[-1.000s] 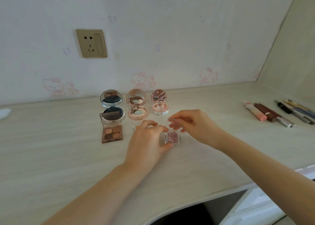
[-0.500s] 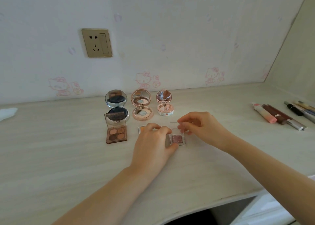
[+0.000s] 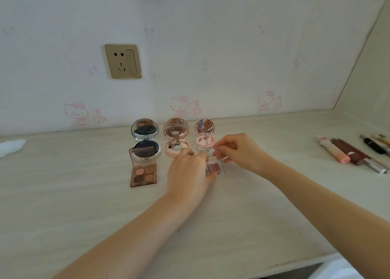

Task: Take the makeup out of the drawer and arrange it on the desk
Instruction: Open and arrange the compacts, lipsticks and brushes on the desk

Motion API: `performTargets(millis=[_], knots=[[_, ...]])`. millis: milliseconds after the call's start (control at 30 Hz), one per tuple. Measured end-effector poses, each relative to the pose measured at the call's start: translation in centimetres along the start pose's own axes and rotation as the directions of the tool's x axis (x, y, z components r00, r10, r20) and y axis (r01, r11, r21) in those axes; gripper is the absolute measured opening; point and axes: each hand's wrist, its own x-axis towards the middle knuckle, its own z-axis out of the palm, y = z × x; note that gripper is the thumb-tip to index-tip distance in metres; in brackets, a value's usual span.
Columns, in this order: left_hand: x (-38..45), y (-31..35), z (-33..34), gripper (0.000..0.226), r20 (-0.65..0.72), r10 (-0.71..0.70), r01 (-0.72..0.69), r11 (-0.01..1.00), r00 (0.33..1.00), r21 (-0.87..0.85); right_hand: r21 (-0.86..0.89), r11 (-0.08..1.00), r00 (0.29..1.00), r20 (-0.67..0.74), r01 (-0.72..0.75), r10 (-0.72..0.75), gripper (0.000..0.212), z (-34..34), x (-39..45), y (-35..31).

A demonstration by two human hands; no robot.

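A small clear eyeshadow case [image 3: 215, 168] with a pink glitter pan lies on the pale desk [image 3: 63, 194]. My left hand [image 3: 190, 173] grips its base from the left, thumb at its front edge. My right hand [image 3: 238, 152] pinches the raised clear lid [image 3: 219, 152]. Behind stand three open round compacts: a black and silver one [image 3: 145, 137], a rose gold one [image 3: 176, 137] and a small pink one [image 3: 204, 135]. An open brown four-colour eyeshadow palette [image 3: 143, 168] sits to the left.
Several lipsticks and pencils [image 3: 354, 152] lie in a row at the right of the desk. A white tissue [image 3: 10, 146] sits at the far left. A gold wall socket [image 3: 123, 61] is above. The desk's front edge curves at the bottom right.
The clear lid of the small case has been lifted further up by my right hand. My left hand stays on the base. The camera has shifted a little.
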Motion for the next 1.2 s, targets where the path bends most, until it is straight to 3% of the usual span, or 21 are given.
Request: performTargets(millis=[633,1200], knots=[[-0.3,-0.2,0.5,0.022,0.026,0.005,-0.005,1.000,1.000,-0.014,0.114,0.993,0.999,-0.033,-0.022,0.026,0.018,0.2,0.6,0.8],[-1.4,-2.2,-0.9,0.014,0.047,0.070,-0.069,0.997,0.996,-0.026,0.094,0.995,0.996,-0.085,-0.033,0.041,0.017,0.7,0.7,0.8]])
